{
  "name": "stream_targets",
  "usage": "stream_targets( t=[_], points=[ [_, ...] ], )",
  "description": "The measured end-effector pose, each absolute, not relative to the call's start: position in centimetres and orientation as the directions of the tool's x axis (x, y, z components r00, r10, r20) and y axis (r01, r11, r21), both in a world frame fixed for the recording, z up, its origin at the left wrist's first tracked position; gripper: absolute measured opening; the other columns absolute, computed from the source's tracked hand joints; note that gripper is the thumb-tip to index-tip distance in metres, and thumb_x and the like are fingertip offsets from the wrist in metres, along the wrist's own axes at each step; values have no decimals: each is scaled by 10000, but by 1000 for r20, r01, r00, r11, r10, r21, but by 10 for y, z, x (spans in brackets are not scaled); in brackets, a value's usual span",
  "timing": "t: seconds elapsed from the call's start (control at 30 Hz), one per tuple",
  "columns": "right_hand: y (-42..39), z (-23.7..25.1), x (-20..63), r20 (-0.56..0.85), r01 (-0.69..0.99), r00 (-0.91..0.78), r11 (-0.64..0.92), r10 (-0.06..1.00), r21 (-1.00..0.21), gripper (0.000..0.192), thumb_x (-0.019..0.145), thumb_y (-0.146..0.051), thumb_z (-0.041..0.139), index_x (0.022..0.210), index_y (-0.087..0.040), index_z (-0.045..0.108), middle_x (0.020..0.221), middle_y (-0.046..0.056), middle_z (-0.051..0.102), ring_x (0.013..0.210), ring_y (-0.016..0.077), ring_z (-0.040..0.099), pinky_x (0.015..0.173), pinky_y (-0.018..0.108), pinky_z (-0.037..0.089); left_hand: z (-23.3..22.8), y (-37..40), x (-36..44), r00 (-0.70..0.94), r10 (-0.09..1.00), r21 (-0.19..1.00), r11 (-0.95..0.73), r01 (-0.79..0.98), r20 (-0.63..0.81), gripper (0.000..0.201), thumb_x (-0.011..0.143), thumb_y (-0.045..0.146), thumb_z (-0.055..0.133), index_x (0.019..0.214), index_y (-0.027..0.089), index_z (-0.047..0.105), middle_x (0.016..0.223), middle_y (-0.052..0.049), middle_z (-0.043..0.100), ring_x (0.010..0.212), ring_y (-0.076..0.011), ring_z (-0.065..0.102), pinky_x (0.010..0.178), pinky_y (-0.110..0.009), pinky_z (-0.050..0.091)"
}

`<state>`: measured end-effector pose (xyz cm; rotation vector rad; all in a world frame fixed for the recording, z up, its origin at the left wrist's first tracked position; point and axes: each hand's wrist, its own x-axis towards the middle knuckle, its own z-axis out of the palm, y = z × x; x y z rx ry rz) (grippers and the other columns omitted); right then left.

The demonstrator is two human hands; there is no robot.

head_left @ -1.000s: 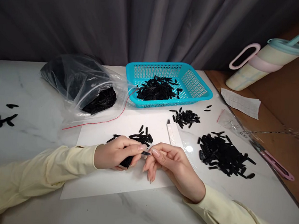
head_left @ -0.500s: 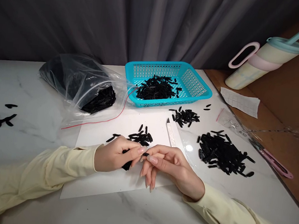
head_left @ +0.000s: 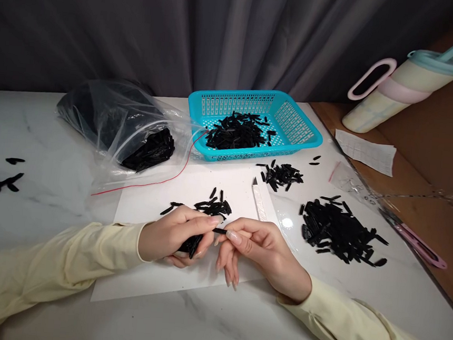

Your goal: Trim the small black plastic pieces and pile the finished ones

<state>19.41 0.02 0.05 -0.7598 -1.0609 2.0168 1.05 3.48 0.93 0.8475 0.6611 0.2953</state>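
Note:
Over a white paper sheet [head_left: 137, 278], my left hand [head_left: 183, 235] is closed around a bunch of narrow black pieces [head_left: 191, 245], their ends sticking out below the fingers. Its thumb and forefinger meet one slim black piece [head_left: 220, 231]. The other end of that piece is pinched between the thumb and forefinger of my right hand [head_left: 255, 249], whose other fingers hang loosely bent. Just beyond my hands lies a small loose pile of similar black pieces [head_left: 214, 207]. What exactly these pieces are, I cannot tell.
Behind stands a turquoise basket [head_left: 267, 155] holding black pieces, beside a clear plastic bag [head_left: 104, 154] of more. A craft knife [head_left: 260, 202] lies by the sheet. Right are a large black pile [head_left: 336, 230], pink-handled scissors [head_left: 422, 245] and a tumbler [head_left: 400, 90].
My right hand has shifted slightly right, so more of the pinched black piece shows between my hands. The left fingers have curled further around the bunch. The view has tilted slightly.

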Motion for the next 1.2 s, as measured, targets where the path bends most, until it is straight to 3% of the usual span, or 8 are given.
stream_targets(
  t=[0.4,1.2],
  points=[
    [1,-1,194,-156,-314,-577,-394,802,-864,215,874,-313,551,859,-110,620,656,61,682,457,101,595,424,200,472,9,37,9,800,395,652,758,-5,-452,477,839,467,488,501,131,460,352,64,316,272,-16,195,261,-122,162],
    [-2,-1,194,-136,-315,-485,-317,864,-894,174,846,-297,592,808,-128,582,652,42,668,433,95,573,418,214,462,7,38,9,818,395,660,751,-27,-417,432,847,427,486,535,129,468,382,65,335,277,-15,196,252,-114,168]
  ],
)
